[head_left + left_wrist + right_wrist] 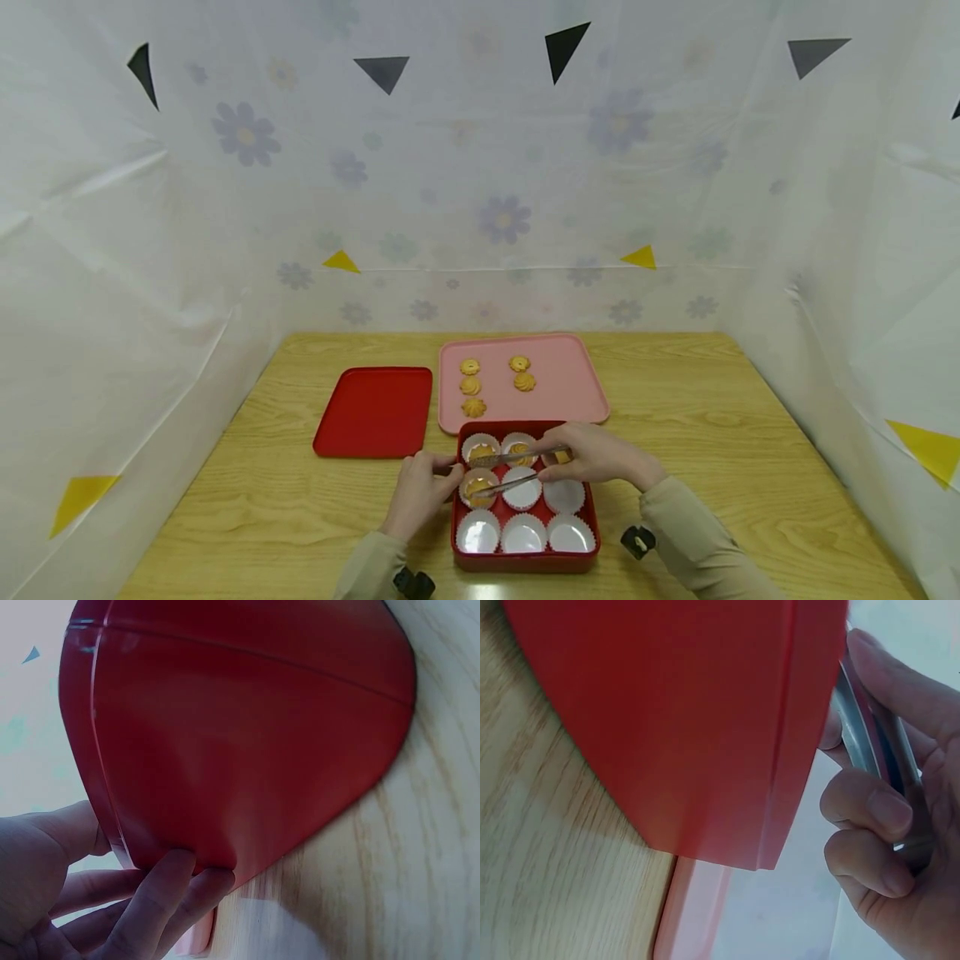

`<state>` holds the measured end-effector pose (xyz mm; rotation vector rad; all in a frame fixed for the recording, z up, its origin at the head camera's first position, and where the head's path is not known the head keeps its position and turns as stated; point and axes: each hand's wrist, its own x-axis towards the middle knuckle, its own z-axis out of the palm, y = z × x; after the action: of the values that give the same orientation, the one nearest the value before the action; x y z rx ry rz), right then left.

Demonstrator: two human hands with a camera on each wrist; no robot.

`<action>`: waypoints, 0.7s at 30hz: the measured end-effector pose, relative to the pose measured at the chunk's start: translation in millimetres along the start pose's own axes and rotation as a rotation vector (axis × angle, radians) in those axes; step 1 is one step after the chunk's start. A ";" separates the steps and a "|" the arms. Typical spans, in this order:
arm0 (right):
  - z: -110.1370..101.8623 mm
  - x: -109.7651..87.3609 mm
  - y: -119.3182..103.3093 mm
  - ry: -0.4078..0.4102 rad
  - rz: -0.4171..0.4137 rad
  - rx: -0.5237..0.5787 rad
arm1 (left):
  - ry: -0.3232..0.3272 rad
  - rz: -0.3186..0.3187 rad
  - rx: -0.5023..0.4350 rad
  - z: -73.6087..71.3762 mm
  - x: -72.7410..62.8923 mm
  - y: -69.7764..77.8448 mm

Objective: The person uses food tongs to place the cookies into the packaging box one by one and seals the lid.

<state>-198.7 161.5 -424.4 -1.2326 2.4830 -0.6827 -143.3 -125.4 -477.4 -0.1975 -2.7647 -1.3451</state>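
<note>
A red square box (523,563) holds rows of white paper cups (524,533). Piped cookies lie in its far-row cups, and another cookie (477,487) is in the left cup of the middle row. My right hand (597,454) grips metal tongs (517,482), whose arms reach leftward across the box, spread apart, with the tips over the left-hand cups. At the box's left side, my left hand (420,493) holds the edge, its thumb by the rim and fingertips (176,866) against the outer wall. The right wrist view shows the tongs (862,724) inside curled fingers.
Behind the box a pink tray (558,392) carries several cookies (470,386) in two columns. To its left lies a flat red tray (373,412). The wooden table (690,400) is enclosed by white flowered sheeting (502,167) at the back and sides.
</note>
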 end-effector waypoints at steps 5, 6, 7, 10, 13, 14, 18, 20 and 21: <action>2.1 -1.8 5.4 0.025 -0.028 0.051 | -0.003 -0.005 0.006 -0.2 -0.1 0.4; 2.6 -2.1 6.8 0.031 -0.031 0.066 | -0.003 -0.005 0.007 -0.2 -0.1 0.5; 3.1 -2.4 8.3 0.038 -0.032 0.085 | -0.003 -0.007 0.007 -0.3 -0.2 0.6; 4.7 -4.2 13.2 0.060 -0.036 0.138 | -0.001 -0.010 0.009 -0.1 -0.5 1.1; 7.3 -6.8 20.5 0.090 -0.037 0.202 | -0.001 -0.017 0.009 0.3 -0.8 1.3; 8.0 -7.7 22.8 0.104 -0.036 0.225 | -0.003 -0.019 0.009 0.3 -1.0 1.3; 9.8 -10.7 31.0 0.181 -0.011 0.309 | -0.011 -0.024 0.006 0.2 -1.5 1.3; 9.8 -11.2 34.2 0.247 0.013 0.330 | -0.016 -0.026 0.002 0.2 -1.6 1.4; 9.7 -11.2 35.8 0.284 0.027 0.333 | -0.017 -0.027 0.000 0.2 -1.6 1.5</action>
<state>-211.6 186.4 -451.1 -1.0359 2.4562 -1.2819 -141.6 -124.4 -476.6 -0.1727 -2.7913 -1.3559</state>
